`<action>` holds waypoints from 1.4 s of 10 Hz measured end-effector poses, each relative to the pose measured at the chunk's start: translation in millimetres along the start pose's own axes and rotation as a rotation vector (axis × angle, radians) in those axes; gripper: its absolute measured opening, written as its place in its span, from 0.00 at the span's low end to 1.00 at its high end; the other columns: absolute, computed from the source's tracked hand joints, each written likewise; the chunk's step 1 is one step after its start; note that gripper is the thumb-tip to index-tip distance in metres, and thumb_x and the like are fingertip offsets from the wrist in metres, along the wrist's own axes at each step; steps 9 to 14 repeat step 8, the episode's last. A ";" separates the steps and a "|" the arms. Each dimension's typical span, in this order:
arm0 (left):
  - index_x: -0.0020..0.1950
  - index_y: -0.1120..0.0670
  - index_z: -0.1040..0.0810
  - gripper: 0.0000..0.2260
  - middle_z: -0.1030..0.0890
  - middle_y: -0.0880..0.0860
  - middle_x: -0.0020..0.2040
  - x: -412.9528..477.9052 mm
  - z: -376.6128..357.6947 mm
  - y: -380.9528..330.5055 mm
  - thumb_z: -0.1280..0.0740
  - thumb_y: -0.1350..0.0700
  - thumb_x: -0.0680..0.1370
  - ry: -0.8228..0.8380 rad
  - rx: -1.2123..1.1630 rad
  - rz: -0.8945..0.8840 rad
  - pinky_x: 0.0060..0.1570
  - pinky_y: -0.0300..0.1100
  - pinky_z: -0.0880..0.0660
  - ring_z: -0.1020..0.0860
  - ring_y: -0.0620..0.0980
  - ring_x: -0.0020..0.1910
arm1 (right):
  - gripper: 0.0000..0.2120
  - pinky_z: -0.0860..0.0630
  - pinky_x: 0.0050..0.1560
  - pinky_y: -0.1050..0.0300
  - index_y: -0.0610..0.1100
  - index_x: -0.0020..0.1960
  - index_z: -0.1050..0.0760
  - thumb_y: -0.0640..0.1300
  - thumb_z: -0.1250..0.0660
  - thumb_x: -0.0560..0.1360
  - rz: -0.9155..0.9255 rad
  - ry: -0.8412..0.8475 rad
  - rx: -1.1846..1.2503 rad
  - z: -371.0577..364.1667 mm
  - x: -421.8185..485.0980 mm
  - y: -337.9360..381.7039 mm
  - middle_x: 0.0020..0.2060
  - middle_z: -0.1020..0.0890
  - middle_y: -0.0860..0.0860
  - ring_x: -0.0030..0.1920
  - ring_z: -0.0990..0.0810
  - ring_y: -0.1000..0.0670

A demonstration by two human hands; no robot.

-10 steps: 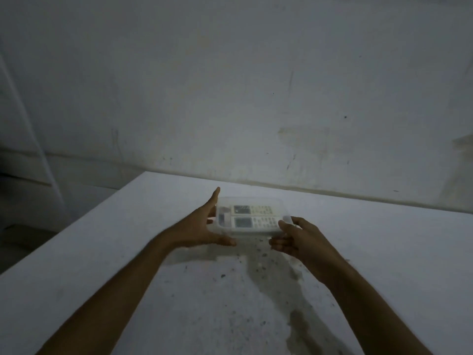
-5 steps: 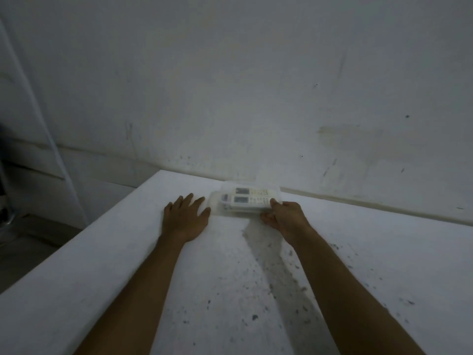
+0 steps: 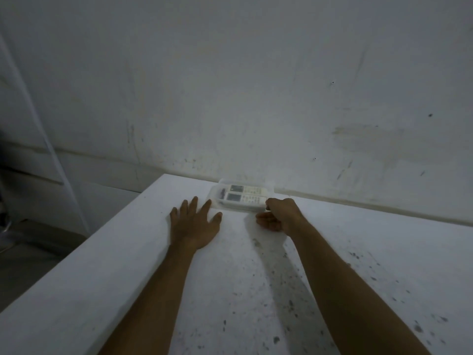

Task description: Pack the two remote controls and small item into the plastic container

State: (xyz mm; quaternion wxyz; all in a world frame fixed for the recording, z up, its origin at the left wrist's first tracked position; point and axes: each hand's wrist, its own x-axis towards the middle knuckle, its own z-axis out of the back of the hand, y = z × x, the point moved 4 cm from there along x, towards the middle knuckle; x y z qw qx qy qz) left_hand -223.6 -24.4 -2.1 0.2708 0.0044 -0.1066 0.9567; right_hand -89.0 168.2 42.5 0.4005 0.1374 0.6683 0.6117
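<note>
A clear plastic container (image 3: pixel 214 194) rests on the white table (image 3: pixel 358 252) near the wall. Inside it lie two white remote controls side by side, the far remote (image 3: pixel 247 188) and the near remote (image 3: pixel 243 198), screens to the left. A small dark item (image 3: pixel 221 193) shows at the container's left end. My left hand (image 3: pixel 195 222) lies flat on the table just left of the container, fingers spread. My right hand (image 3: pixel 279 213) is curled at the container's near right corner, fingertips touching its edge.
A stained white wall (image 3: pixel 256 98) rises directly behind the container. The table's left edge (image 3: pixel 102 244) drops to a dark floor. Dark specks and a grey smear mark the tabletop near me.
The container went from being held between both hands to resting by the wall. My left hand let go and flattened on the table; the right stayed at its corner.
</note>
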 end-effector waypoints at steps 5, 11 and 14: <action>0.75 0.41 0.30 0.33 0.38 0.53 0.82 35.1 8.5 -8.4 0.53 0.26 0.78 -0.050 -0.135 -0.047 0.77 0.61 0.50 0.42 0.58 0.80 | 0.21 0.21 0.27 0.59 0.34 0.47 0.20 0.53 0.36 0.82 0.099 -0.098 -0.118 -6.6 4.3 -11.8 0.33 0.13 0.40 0.27 0.15 0.47; 0.82 0.48 0.40 0.32 0.44 0.53 0.84 -3.8 -1.8 -11.6 0.51 0.34 0.82 -0.029 -0.116 -0.064 0.80 0.56 0.52 0.47 0.57 0.82 | 0.29 0.22 0.29 0.63 0.39 0.37 0.17 0.61 0.40 0.81 0.212 -0.234 -0.241 1.6 -29.0 -22.3 0.29 0.14 0.46 0.27 0.15 0.51; 0.82 0.48 0.40 0.32 0.44 0.53 0.84 -3.8 -1.8 -11.6 0.51 0.34 0.82 -0.029 -0.116 -0.064 0.80 0.56 0.52 0.47 0.57 0.82 | 0.29 0.22 0.29 0.63 0.39 0.37 0.17 0.61 0.40 0.81 0.212 -0.234 -0.241 1.6 -29.0 -22.3 0.29 0.14 0.46 0.27 0.15 0.51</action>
